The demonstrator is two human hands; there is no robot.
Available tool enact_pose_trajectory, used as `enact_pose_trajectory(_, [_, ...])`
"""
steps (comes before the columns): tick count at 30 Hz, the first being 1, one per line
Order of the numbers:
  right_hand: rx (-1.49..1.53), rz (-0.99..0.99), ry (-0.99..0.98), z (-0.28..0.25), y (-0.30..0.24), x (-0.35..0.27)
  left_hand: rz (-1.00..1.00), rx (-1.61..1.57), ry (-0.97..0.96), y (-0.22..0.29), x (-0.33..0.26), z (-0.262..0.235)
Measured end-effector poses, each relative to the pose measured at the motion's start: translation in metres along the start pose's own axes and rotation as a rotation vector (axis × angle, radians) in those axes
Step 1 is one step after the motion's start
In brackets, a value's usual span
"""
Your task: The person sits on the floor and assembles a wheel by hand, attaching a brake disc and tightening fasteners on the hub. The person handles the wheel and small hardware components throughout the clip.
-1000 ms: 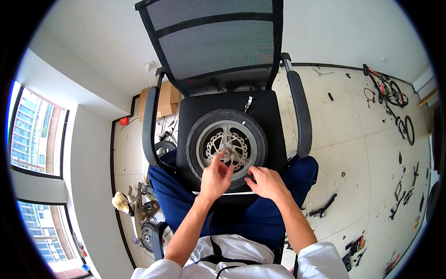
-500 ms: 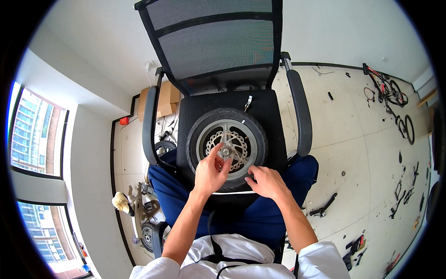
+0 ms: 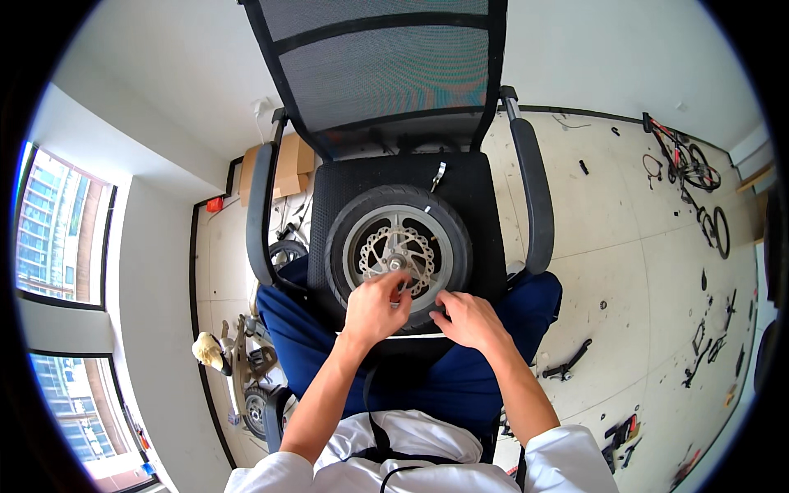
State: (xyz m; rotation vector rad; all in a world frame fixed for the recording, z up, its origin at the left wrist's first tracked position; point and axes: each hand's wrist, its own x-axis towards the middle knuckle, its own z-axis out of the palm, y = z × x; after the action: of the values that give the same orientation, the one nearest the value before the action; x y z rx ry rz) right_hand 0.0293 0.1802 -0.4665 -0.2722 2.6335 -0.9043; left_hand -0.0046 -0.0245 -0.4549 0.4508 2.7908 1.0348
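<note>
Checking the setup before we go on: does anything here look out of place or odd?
Yes: the small wheel lies flat on an office chair's seat, not a bench. Tools and parts are scattered over the floor. Nothing looks damaged.

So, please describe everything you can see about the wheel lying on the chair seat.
The wheel is small, with a black rubber tyre, a grey metal rim and a silvery perforated brake disc bolted at its hub. It lies flat, disc side up, on the black office chair seat. The left hand touches the disc with its fingers; the right hand rests on the tyre's near edge.
</note>
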Motion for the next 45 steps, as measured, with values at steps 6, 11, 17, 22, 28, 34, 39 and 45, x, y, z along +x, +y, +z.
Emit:
enact_pose_trajectory(6, [0.005,-0.003,0.014,0.002,0.004,-0.003,-0.060,-0.127,-0.045,0.002,-0.018,0.014])
enact_pose_trajectory(11, [-0.030,0.036,-0.025,0.000,0.001,-0.001,-0.152,-0.260,0.173,0.003,-0.013,0.008])
enact_pose_trajectory(17, [-0.040,0.027,-0.029,0.002,-0.002,0.000,-0.153,-0.184,0.268,-0.004,0.004,0.002])
enact_pose_trajectory(22, [-0.038,0.022,-0.023,0.003,-0.003,0.000,-0.062,-0.110,0.335,-0.007,0.014,0.005])
enact_pose_trajectory(28, [-0.031,0.009,-0.010,0.007,-0.002,0.000,-0.007,-0.024,0.381,-0.005,0.021,0.004])
enact_pose_trajectory(34, [-0.020,0.004,-0.010,0.007,-0.002,0.000,0.070,0.044,0.400,-0.007,0.026,0.002])
enact_pose_trajectory(39, [0.002,-0.003,-0.006,0.005,-0.003,0.000,0.086,0.027,0.480,-0.005,0.027,0.003])
enact_pose_trajectory(45, [-0.022,0.021,-0.028,-0.002,-0.004,0.000,-0.004,-0.062,0.402,-0.004,0.031,-0.004])
